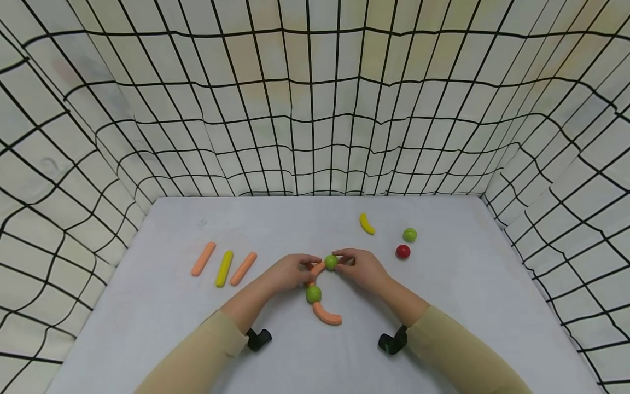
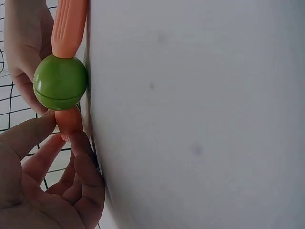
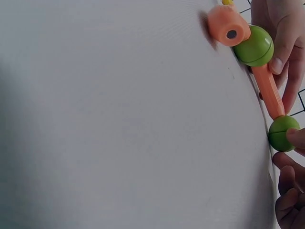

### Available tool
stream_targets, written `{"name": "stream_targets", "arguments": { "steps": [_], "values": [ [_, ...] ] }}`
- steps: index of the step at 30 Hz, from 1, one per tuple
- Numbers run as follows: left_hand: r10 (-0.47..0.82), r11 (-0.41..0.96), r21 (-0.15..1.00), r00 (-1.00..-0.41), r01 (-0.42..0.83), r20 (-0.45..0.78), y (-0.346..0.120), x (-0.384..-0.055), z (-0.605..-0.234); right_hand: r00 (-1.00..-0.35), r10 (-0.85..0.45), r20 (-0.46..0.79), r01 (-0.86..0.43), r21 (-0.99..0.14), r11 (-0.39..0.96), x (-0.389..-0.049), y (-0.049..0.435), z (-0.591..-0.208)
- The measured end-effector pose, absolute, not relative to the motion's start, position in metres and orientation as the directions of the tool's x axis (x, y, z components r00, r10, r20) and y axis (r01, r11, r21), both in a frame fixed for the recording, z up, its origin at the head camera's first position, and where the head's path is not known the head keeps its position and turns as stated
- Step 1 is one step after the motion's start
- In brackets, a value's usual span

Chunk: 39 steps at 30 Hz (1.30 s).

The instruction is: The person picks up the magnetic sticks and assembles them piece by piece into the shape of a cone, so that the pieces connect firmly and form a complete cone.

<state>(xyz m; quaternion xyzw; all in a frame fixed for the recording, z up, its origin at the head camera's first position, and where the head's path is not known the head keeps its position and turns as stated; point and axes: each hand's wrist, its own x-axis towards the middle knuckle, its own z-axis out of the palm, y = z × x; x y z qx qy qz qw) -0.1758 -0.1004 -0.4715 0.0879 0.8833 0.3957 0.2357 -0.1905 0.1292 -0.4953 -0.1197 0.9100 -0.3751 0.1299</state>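
Between the hands on the white table a curved chain of toy pieces stands joined end to end. My left hand (image 1: pixel 291 272) pinches the upper curved orange stick (image 1: pixel 318 269) between thumb and fingers. At that stick's far end, my right hand (image 1: pixel 361 269) holds a green ball (image 1: pixel 331 262) by thumb and fingertips. Nearer to me, a second green ball (image 1: pixel 313 294) joins the upper stick to a lower curved orange stick (image 1: pixel 327 315). The right wrist view shows the lower stick's free end with a dark round magnet-like spot (image 3: pixel 231 34).
To the left lie two straight orange sticks (image 1: pixel 203 259) (image 1: pixel 243 268) with a yellow stick (image 1: pixel 224 268) between them. At the back right are a curved yellow stick (image 1: pixel 366 224), a green ball (image 1: pixel 409 235) and a red ball (image 1: pixel 403 251). Black-lined netting (image 1: pixel 315 131) encloses the table (image 1: pixel 433 339).
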Motion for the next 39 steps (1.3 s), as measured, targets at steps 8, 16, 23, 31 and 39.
{"name": "stream_targets", "arguments": {
  "steps": [8, 16, 23, 31, 39],
  "values": [
    [0.309, 0.675, 0.736, -0.888, -0.049, -0.342, -0.1, -0.165, -0.473, -0.915, -0.352, -0.197, -0.109, -0.72, 0.686, -0.194, 0.124, -0.488],
    [0.299, 0.675, 0.737, -0.895, -0.046, -0.33, -0.099, -0.159, -0.472, -0.905, -0.371, -0.206, -0.113, -0.726, 0.678, -0.194, 0.122, -0.488],
    [0.275, 0.659, 0.751, -0.913, -0.05, -0.302, -0.098, -0.161, -0.472, -0.908, -0.366, -0.203, -0.114, -0.722, 0.682, -0.197, 0.127, -0.484],
    [0.264, 0.663, 0.748, -0.928, -0.023, -0.262, -0.092, -0.172, -0.474, -0.951, -0.285, -0.118, -0.147, -0.639, 0.755, -0.22, 0.148, -0.465],
    [0.275, 0.643, 0.766, -0.924, -0.028, -0.264, -0.088, -0.176, -0.474, -0.98, -0.183, -0.075, -0.099, -0.614, 0.783, -0.25, 0.177, -0.455]
  ]
}}
